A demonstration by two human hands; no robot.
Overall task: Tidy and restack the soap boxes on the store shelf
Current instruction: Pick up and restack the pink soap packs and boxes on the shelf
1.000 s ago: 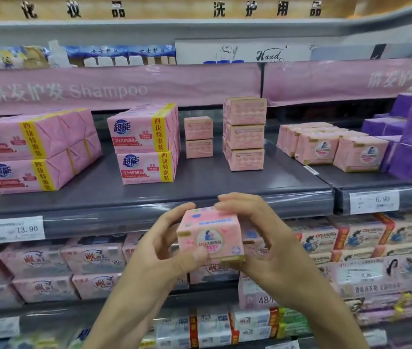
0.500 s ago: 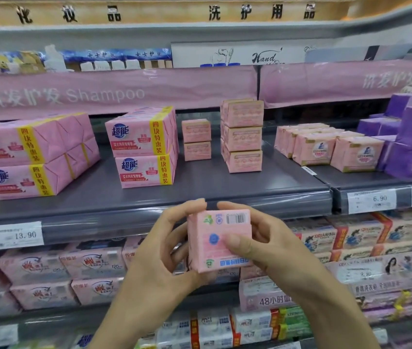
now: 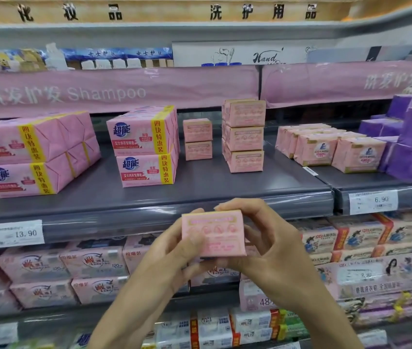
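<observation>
I hold a small pink soap box point(image 3: 213, 233) in front of the grey shelf's front edge point(image 3: 149, 217), its printed back face toward me. My left hand point(image 3: 172, 258) grips its left side and bottom; my right hand point(image 3: 267, 248) grips its right side, fingers curled over the top. On the shelf behind stand a stack of two like boxes point(image 3: 197, 138) and a taller stack of three point(image 3: 244, 136). More pink boxes of the same kind point(image 3: 325, 149) lie in rows on the shelf to the right.
Large pink four-bar packs sit at the left point(image 3: 36, 152) and centre-left point(image 3: 144, 146) of the shelf. Purple boxes point(image 3: 411, 137) fill the far right. Bare shelf lies in front of the two stacks. Price tags point(image 3: 9, 234) line the edge; packed shelves are below.
Both hands have turned the box over: first its front face showed, then a barcoded end, now its back face. The hands stayed at about the same spot.
</observation>
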